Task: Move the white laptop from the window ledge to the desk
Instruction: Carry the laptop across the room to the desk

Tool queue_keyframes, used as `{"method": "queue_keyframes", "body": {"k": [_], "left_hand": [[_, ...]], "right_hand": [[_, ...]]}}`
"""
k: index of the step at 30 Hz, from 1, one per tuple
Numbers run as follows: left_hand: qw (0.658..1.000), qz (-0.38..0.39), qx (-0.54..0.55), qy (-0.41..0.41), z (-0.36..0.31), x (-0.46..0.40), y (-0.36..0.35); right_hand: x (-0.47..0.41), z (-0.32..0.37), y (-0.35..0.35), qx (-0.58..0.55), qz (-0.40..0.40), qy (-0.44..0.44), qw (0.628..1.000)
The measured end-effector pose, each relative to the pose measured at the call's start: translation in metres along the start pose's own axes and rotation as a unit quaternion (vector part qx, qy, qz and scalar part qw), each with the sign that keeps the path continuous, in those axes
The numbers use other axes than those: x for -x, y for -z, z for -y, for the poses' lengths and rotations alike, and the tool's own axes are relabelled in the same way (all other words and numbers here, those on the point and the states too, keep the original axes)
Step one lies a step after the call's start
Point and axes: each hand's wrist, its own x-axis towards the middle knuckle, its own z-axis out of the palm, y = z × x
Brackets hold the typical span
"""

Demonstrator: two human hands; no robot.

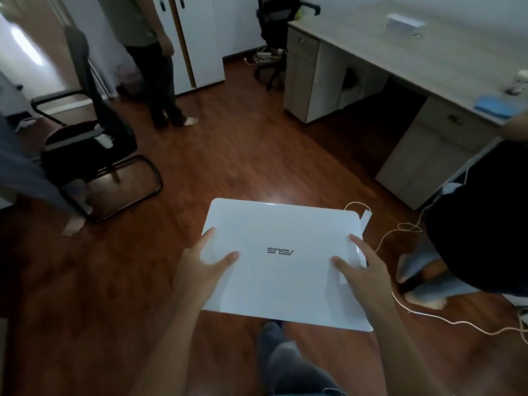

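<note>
A closed white laptop (281,261) with an upside-down logo on its lid is held flat in the air above the wooden floor. My left hand (200,270) grips its left edge, thumb on the lid. My right hand (363,271) grips its right edge the same way. The light wooden desk (400,52) stands ahead to the right, a good way from the laptop. The window ledge is out of view.
A black chair (94,147) stands at left, an office chair (274,38) at the back. One person stands at the back left (160,67), another person's legs (423,270) are at right. White cables (400,227) trail on the floor. A blue item (494,105) lies on the desk.
</note>
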Motion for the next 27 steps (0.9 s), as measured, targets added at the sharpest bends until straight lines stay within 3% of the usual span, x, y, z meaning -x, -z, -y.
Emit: {"method": "queue_keyframes", "body": {"k": [16,27], "left_hand": [[1.000,0.006,0.007,0.026,-0.066,-0.253,-0.023],[0.997,0.072,-0.015,-0.032,-0.120,-0.492,-0.038]], "right_hand": [[-0.223,0.112,-0.087,0.030,0.007,-0.033,0.999],[-0.390,0.197,-0.176,0.052,-0.025,-0.061,0.996]]}}
